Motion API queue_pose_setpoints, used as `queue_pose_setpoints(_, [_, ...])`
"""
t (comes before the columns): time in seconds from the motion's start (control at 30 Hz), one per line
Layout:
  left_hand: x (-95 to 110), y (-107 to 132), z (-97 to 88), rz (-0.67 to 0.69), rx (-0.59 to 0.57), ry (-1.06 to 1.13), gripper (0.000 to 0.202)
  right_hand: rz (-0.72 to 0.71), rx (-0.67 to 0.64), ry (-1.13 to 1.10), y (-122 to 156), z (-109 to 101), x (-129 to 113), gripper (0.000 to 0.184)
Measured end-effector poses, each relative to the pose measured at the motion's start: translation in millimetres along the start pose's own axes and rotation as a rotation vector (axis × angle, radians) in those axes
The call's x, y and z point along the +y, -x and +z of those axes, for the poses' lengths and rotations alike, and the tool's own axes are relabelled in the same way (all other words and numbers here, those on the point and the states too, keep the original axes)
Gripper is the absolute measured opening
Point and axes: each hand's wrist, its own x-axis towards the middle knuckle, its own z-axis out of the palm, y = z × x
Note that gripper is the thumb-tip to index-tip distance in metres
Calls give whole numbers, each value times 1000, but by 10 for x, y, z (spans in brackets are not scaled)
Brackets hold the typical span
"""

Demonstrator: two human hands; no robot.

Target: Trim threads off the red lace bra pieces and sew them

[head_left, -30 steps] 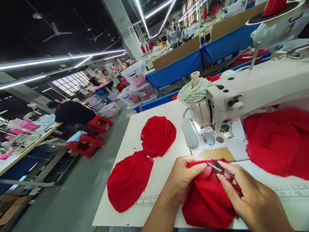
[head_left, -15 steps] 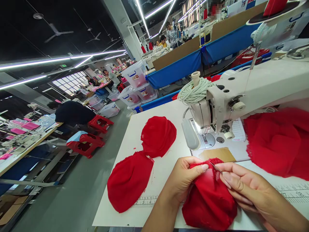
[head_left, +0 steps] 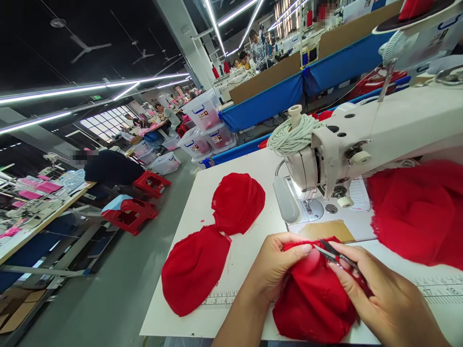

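My left hand (head_left: 277, 267) pinches the top edge of a red fabric piece (head_left: 314, 303), thumb in front and the other fingers mostly hidden behind the cloth. Thread snips (head_left: 334, 253) are gripped in my right hand (head_left: 379, 284), their two dark blades apart and the tips pointing left at the fabric's upper edge, close to my left thumb. The piece hangs down over the table's front. To the left, two joined red fabric cups (head_left: 197, 270) lie on the white tabletop (head_left: 253, 270). Just beyond my hands stands a white sewing machine (head_left: 361, 144), its needle area lit.
More red fabric (head_left: 419, 212) is heaped right of the needle. A bundle of pale green cord (head_left: 292, 137) sits on the machine head. Left of the table are red stools (head_left: 130, 214) and a seated person (head_left: 112, 168); clear plastic bins (head_left: 202, 111) are stacked behind.
My right hand has shifted its hold, so the snips now show with blades spread at the fabric edge. My left hand keeps its pinch in about the same place.
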Motion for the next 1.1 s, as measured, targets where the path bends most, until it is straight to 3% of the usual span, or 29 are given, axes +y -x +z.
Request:
queue_pose_setpoints(0.23, [32, 10, 24, -16, 3, -1, 33, -64, 11, 56, -15, -21, -21, 29])
queue_pose_setpoints(0.5, [23, 14, 21, -27, -12, 1, 33, -10, -5, -18, 1, 27, -1, 30])
queue_pose_setpoints(0.57, [24, 13, 16, -30, -19, 0, 33, 95, -7, -107, 0, 48, -48, 28])
queue_pose_setpoints(0.63, [22, 8, 9, -40, -33, 3, 34, 299, -18, -257, -17, 60, -128, 27])
queue_pose_setpoints(0.8, [1, -2, -6, -46, -37, 13, 36, 898, -163, -1024, -150, -23, -300, 38])
queue_pose_setpoints(0.9, [-2, 2, -7, -36, -34, 16, 36, 1126, -242, -1276, -233, -101, -302, 41])
queue_pose_setpoints(1.0, [3, 4, -10, -29, -51, 16, 34, 1132, -219, -1287, -252, -107, -294, 44])
queue_pose_setpoints(1.1, [1, 1, -18, -16, -52, -5, 34, 956, -89, -1020, -216, -48, -324, 45])
